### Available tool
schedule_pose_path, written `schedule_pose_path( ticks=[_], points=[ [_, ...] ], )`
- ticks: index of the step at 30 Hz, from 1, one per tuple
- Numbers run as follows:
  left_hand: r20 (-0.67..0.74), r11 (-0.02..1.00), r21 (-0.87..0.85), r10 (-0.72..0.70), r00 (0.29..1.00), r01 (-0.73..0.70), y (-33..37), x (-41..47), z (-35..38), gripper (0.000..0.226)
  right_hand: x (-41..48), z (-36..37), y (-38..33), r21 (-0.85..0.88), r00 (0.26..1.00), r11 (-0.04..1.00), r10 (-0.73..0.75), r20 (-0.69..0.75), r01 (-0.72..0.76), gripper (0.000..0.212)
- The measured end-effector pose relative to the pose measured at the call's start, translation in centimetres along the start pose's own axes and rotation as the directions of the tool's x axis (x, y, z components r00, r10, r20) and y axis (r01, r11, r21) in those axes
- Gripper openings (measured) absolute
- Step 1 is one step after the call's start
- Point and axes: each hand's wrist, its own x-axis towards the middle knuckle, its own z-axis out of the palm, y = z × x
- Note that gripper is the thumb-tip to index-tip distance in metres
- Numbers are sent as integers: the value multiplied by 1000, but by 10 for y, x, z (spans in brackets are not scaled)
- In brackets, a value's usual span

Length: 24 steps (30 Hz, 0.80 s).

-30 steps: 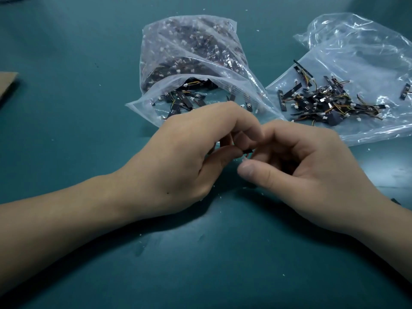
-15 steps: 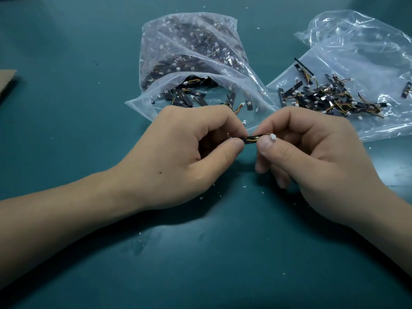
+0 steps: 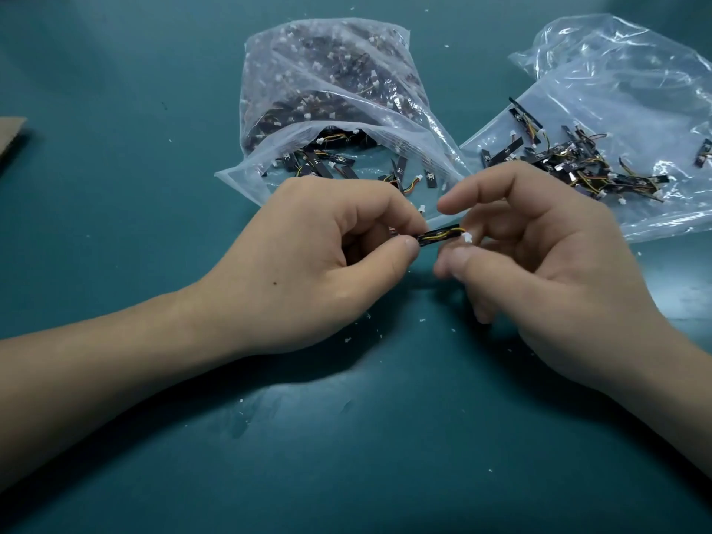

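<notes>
The near end of the black strip (image 3: 439,237) is hidden inside the pinch of the left hand (image 3: 319,260). The fingertips (image 3: 458,262) of the right hand (image 3: 551,271) are blurred, so it cannot be told whether they touch the white plug (image 3: 467,237). Deep in the left bag (image 3: 331,90), the parts show only as a dark mass behind cloudy plastic. The right bag (image 3: 635,90) is cut off by the right edge. A piece of cardboard (image 3: 9,136) is cut off by the left edge. The white specks (image 3: 347,339) on the desk (image 3: 115,71) are too small to tell what they are.
</notes>
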Motion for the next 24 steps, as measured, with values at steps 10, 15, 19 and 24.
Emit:
schedule_pose_path(
  ticks=[10,15,19,24],
  points=[
    [-3,997,59,40,999,-40,1,-2,-1,8,1,3,-5,-138,999,989,49,-10,-50,10],
    [-4,997,63,50,999,-49,1,-2,-1,7,1,4,-6,-162,999,986,45,-19,-48,11],
    [4,997,59,47,999,-48,2,-2,-1,8,1,4,-7,-191,1000,981,17,-14,-19,11],
    [9,997,63,49,999,-50,2,-2,-1,8,1,4,-6,-205,1000,979,6,-11,-8,12]
  ],
)
